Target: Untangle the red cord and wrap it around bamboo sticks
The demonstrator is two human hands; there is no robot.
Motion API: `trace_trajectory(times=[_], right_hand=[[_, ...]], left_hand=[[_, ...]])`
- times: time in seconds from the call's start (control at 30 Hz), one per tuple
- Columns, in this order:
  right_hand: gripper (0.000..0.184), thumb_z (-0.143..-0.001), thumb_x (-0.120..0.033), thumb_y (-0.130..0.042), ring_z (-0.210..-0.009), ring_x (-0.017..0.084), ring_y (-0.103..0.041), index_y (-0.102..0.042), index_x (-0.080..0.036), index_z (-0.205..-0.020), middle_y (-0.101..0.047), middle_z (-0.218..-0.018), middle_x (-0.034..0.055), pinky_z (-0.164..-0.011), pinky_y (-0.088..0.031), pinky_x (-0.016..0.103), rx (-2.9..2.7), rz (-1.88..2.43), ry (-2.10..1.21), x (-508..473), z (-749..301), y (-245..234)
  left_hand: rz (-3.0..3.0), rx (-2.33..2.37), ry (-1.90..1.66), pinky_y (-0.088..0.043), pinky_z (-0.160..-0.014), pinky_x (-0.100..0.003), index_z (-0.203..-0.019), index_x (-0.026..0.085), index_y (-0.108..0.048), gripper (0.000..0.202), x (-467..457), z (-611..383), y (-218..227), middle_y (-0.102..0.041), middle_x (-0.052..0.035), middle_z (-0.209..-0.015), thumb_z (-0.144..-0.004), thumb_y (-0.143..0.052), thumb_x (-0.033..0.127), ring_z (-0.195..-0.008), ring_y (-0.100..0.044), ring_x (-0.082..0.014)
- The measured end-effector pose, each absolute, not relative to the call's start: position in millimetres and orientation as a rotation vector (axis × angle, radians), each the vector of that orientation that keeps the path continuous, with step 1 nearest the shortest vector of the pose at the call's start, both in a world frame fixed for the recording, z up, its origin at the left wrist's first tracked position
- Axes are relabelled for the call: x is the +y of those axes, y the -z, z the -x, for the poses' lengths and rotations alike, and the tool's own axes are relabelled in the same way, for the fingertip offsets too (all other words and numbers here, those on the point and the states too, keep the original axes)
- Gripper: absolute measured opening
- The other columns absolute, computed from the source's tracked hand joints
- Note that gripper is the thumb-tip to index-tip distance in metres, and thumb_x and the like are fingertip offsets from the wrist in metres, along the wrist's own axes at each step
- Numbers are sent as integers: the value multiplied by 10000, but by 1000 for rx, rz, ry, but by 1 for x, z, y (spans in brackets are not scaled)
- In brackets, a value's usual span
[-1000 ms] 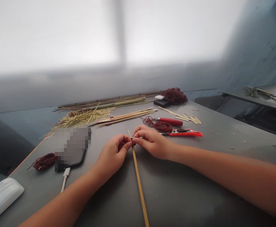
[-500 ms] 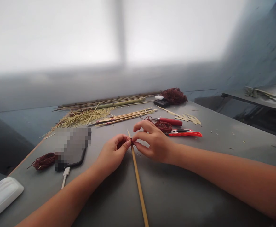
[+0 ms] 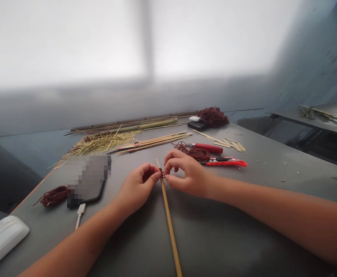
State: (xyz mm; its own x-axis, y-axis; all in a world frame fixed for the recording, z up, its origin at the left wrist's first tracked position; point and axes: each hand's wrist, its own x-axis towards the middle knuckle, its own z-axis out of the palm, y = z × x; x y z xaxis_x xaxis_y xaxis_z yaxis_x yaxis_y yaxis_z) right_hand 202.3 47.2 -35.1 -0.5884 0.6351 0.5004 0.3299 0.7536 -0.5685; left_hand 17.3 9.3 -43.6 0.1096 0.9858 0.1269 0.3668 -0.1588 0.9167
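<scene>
A long thin bamboo stick [image 3: 170, 227] lies on the grey table [image 3: 243, 215], pointing away from me. My left hand [image 3: 138, 186] pinches the stick near its far tip. From the other side, my right hand [image 3: 186, 173] pinches a dark red cord wrapped around the stick at that same spot, its fingers curled. The sharp end of the stick pokes out just beyond my fingers.
Behind my right hand lie a tangle of red cord [image 3: 197, 153], a red-handled tool [image 3: 207, 147] and a red utility knife [image 3: 226, 162]. Bamboo sticks [image 3: 154, 142], straw [image 3: 102, 144], a phone [image 3: 87, 179] with cable and a red cord coil [image 3: 53, 196] are at the left.
My right hand lifted and spread its fingers around the stick's tip, then curled them back into a pinch on the cord. The left hand and stick barely moved.
</scene>
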Motion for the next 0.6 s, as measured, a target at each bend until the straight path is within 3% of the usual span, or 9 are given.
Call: trace_trajectory(times=[0.1,0.3,0.47,0.6], right_hand=[[78,-759,-147,-626,-786,144,-568,-616,-172,-686,-594,-908,29,-760,-484,300,-2252,881,-756,47,-203,30],[84,-747,-155,-631,-827,170,-591,-624,-175,-667,-604,-894,30,-775,-476,316,-2279,921,-799,51,-208,24],[94,-702,-125,-655,-860,181,-585,-654,-194,-640,-602,-935,23,-782,-471,313,-2470,901,-752,56,-223,5],[112,-715,-145,-634,-866,186,-574,-630,-193,-615,-595,-958,32,-757,-467,314,-2527,927,-634,61,-233,-5]], left_hand=[[-1649,1371,-1039,-474,-700,-305,-779,202,-608,222,9,-18,42,-654,-10,-746,-774,-606,423,-723,-598,-191],[-1653,1454,-1033,-477,-696,-315,-777,203,-613,188,9,-15,39,-672,-21,-745,-765,-604,390,-723,-612,-199],[-1650,1600,-981,-386,-544,-271,-845,204,-634,167,11,-6,36,-553,42,-607,-733,-604,324,-560,-501,-155],[-1677,1645,-915,-349,-511,-266,-867,205,-655,171,10,-6,31,-471,74,-529,-727,-587,276,-503,-447,-145]])
